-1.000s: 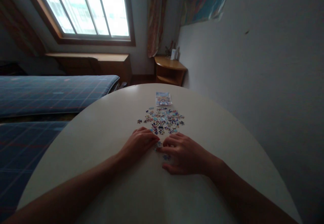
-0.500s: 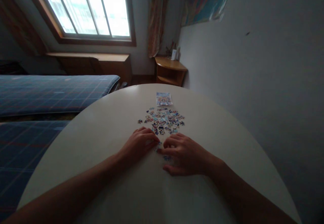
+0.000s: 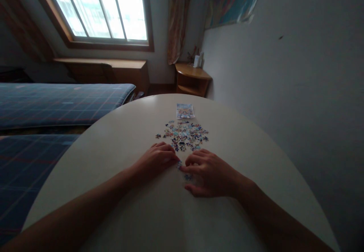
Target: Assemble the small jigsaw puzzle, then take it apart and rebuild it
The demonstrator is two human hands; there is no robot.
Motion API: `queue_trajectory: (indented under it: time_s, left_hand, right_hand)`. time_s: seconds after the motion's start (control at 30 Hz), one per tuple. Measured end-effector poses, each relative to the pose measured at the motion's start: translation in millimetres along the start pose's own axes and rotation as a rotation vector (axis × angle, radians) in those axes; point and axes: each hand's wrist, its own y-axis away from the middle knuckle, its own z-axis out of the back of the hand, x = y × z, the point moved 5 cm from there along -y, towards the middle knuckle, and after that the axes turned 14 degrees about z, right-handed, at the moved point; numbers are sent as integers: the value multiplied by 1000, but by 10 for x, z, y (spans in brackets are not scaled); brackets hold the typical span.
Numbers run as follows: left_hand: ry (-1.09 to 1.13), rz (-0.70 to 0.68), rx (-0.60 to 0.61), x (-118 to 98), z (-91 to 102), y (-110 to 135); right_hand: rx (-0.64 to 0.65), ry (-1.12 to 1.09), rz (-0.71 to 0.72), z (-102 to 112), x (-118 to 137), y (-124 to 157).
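Note:
Both my hands rest on a round white table [image 3: 119,145], fingertips meeting over a few small puzzle pieces [image 3: 179,165]. My left hand [image 3: 156,160] lies with fingers curled and pressed down on the pieces. My right hand [image 3: 207,172] is also curled, its fingers pinching at the same pieces, and another small piece [image 3: 187,177] peeks out under its palm. Just beyond the fingers lies a scattered heap of several colourful puzzle pieces [image 3: 185,135]. A small printed picture card [image 3: 184,111] lies past the heap.
A grey wall [image 3: 284,73] runs close along the table's right side. Beds with blue plaid covers [image 3: 57,100] stand to the left. A wooden corner shelf [image 3: 192,78] and a bright window [image 3: 99,9] are at the far end.
The hands have barely moved; the fingertips shifted slightly around the pieces between them. The camera view drifted a little to the left.

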Motion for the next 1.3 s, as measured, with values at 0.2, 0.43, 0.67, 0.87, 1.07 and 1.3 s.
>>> queue_trajectory:
  time_s: [0.2, 0.43, 0.67, 0.87, 1.07, 1.3]
  left_hand:
    - [-2, 18, -4, -14, -1, -3]
    - [-71, 34, 11, -47, 38, 44]
    - [-98, 62, 39, -25, 85, 55]
    - [-82, 57, 83, -60, 103, 58]
    - [-107, 66, 50, -73, 112, 54]
    - [-117, 42, 7, -50, 96, 61]
  right_hand:
    - [-2, 6, -2, -17, -9, 14]
    - [3, 13, -3, -22, -7, 11]
    - [14, 5, -12, -7, -1, 9]
    - [12, 10, -14, -9, -8, 4]
    - [-3, 9, -14, -11, -7, 9]
    - [-17, -27, -29, -39, -35, 22]
